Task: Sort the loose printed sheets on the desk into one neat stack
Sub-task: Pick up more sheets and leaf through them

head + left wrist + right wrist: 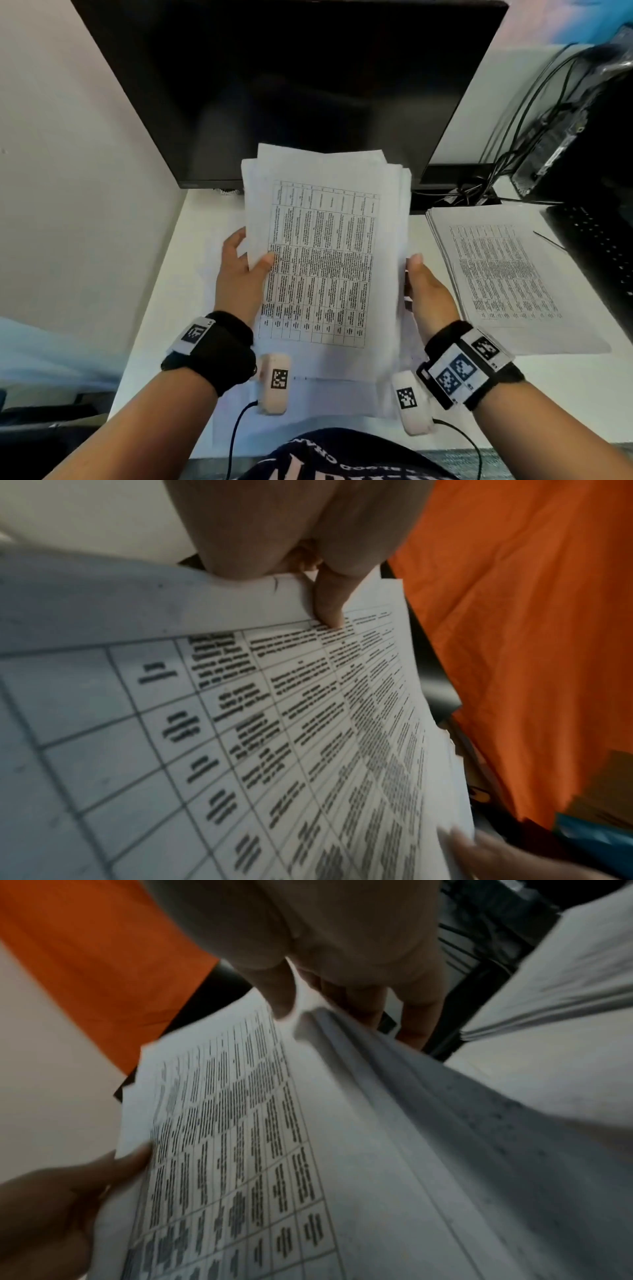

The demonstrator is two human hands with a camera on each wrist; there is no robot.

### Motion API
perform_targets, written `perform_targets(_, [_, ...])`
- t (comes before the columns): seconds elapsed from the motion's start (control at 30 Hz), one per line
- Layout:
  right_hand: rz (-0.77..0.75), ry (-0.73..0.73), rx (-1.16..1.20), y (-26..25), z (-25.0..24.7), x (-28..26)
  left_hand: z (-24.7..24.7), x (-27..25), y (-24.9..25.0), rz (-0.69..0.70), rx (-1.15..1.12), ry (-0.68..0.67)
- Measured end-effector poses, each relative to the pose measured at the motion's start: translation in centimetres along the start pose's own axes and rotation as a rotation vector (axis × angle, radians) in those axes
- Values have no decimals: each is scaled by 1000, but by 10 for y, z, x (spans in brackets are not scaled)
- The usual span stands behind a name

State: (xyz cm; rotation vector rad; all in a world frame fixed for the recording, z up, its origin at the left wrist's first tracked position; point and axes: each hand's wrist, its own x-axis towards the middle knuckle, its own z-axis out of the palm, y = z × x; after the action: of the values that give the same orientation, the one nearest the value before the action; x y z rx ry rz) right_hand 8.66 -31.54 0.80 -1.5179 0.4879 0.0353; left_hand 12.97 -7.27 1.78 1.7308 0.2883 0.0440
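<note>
Both hands lift sheaf of printed sheets (325, 260) above desk (164, 294): left hand (239, 270) pinches left edge, thumb on top; right hand (428, 291) braces right edge, likely to square ragged far edges. Second stack (507, 270) lies flat, right.

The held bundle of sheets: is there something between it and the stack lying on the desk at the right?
Nothing visible. The held bundle, gripped by the left hand and right hand, has only bare desk between it and the stack. The keyboard lies beyond the stack.
</note>
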Motion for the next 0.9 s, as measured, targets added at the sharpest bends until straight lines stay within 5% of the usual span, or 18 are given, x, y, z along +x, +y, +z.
perform_targets(0.13, [-157, 17, -253, -23, 9, 1, 5, -10, 27, 171, 84, -44])
perform_targets(0.37, [-581, 160, -143, -61, 15, -26, -4, -31, 68, 320, -134, -69])
perform_targets(0.63, [-441, 45, -175, -35, 20, -27, -9, -23, 45, 204, -23, -310])
perform_targets(0.9, [-579, 174, -143, -56, 27, -27, -1, -15, 56, 237, -67, -245])
